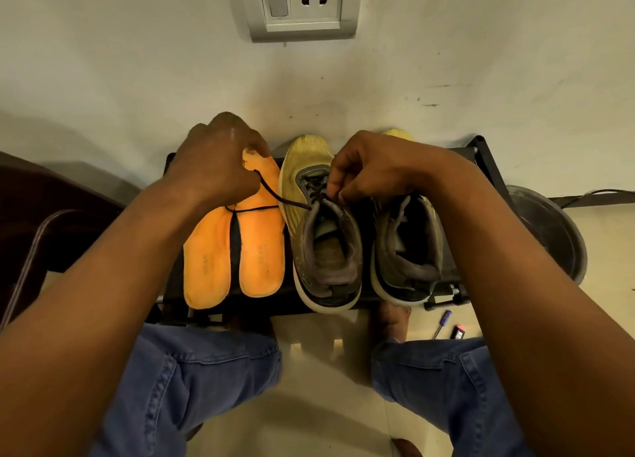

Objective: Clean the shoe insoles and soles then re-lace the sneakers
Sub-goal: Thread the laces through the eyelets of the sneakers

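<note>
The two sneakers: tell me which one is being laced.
The left sneaker, beside the orange insoles. Its dark lace runs to the left hand; the right hand pinches at its eyelets. The right sneaker lies untouched.

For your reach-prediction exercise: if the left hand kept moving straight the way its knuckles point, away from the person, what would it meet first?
Probably the pale scuffed wall behind the low black rack; the left hand already lies past the orange foam insoles. Depth is unclear.

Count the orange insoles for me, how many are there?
2. One insole lies at the left of the rack, the other insole just beside it, next to the laced shoe. The hand partly hides both tips.
</note>
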`<state>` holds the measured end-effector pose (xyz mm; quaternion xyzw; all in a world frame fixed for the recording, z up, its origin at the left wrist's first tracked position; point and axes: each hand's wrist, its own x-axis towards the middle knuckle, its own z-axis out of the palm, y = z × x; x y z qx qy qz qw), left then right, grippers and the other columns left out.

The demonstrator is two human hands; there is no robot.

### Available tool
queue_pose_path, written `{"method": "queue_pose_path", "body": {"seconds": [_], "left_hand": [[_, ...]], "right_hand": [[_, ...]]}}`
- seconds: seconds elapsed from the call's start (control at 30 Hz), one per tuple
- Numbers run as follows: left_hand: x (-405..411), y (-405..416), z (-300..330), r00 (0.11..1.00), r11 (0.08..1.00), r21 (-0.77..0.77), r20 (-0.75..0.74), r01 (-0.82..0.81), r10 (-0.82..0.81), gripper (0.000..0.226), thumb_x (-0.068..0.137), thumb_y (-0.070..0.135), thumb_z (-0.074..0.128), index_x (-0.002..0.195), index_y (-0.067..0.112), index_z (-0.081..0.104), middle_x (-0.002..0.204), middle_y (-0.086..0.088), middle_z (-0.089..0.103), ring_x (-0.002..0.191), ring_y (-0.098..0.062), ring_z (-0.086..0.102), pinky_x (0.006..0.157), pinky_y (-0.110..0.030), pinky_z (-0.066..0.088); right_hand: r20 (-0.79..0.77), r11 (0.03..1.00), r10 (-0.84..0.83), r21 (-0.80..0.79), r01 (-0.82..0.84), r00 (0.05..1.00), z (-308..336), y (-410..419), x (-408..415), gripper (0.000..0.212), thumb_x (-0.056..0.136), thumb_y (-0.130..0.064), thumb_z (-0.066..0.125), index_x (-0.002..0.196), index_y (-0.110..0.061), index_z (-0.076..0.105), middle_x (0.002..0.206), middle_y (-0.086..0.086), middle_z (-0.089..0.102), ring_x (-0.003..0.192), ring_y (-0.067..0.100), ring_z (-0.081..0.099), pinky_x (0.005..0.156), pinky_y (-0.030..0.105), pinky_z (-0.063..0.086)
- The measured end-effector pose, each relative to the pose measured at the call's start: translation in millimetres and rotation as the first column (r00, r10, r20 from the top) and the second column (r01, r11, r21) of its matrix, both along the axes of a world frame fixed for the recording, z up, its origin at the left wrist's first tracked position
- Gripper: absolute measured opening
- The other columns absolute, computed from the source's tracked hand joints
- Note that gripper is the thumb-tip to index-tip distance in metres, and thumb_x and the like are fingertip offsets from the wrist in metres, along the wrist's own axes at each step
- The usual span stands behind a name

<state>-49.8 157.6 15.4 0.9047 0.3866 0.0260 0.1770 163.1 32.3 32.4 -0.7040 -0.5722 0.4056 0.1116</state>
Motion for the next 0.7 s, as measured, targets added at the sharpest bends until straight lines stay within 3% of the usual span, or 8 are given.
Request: {"method": "queue_pose_path", "body": {"seconds": [0.1,0.17,0.3,0.53,0.7], "left_hand": [[10.2,-14.6,13.0,0.988,0.933,-0.328,0.103,0.145,-0.117,0.02,0.089,0.016,0.072,0.101,0.032,0.076,0.105,0.017,0.071,0.088,-0.004,0.069,0.074,-0.021,0.047],[14.3,-21.3,13.4,0.974,0.853,-0.471,0.093,0.226,-0.207,0.014,0.089,0.02,0.075,0.1,0.029,0.076,0.099,0.013,0.075,0.08,0.0,0.07,0.072,-0.02,0.049],[13.4,-22.4,7.7,0.975,0.765,-0.608,0.081,0.212,-0.206,0.019,0.086,0.019,0.08,0.103,0.02,0.072,0.088,-0.004,0.077,0.079,-0.019,0.074,0.071,-0.036,0.063],[13.3,-20.9,5.8,0.971,0.741,-0.629,0.175,0.236,-0.161,0.021,0.079,0.015,0.084,0.099,0.016,0.076,0.084,-0.008,0.076,0.078,-0.027,0.074,0.072,-0.038,0.064],[15.6,-24.5,7.7,0.959,0.785,-0.559,0.234,0.266,-0.159,0.011,0.084,0.014,0.08,0.095,0.013,0.08,0.076,-0.004,0.077,0.064,-0.012,0.07,0.061,-0.023,0.058]], "right_hand": [[-0.047,1.0,0.005,-0.009,-0.005,0.999,2.9,-1.0,1.5,0.018,0.083,-0.009,0.079,0.096,-0.021,0.081,0.084,-0.008,0.078,0.086,0.011,0.073,0.091,0.04,0.06],[-0.069,1.0,0.015,-0.016,-0.016,0.998,4.3,-1.3,2.4,0.017,0.083,-0.009,0.08,0.097,-0.019,0.081,0.085,-0.006,0.078,0.087,0.012,0.074,0.092,0.041,0.06],[-0.085,1.0,0.02,-0.019,-0.022,0.996,6.6,-2.6,4.7,0.013,0.082,-0.01,0.081,0.094,-0.015,0.08,0.085,-0.003,0.078,0.079,0.007,0.073,0.09,0.039,0.06],[-0.135,1.0,0.027,0.016,-0.025,0.99,6.5,-4.1,2.7,0.014,0.083,-0.005,0.08,0.096,-0.012,0.08,0.086,0.003,0.079,0.088,0.022,0.075,0.09,0.043,0.06],[-0.131,1.0,0.009,0.026,-0.006,0.991,6.0,-3.1,-1.2,0.015,0.088,0.003,0.07,0.096,-0.006,0.079,0.082,0.011,0.077,0.073,0.013,0.072,0.075,0.024,0.059]]}}
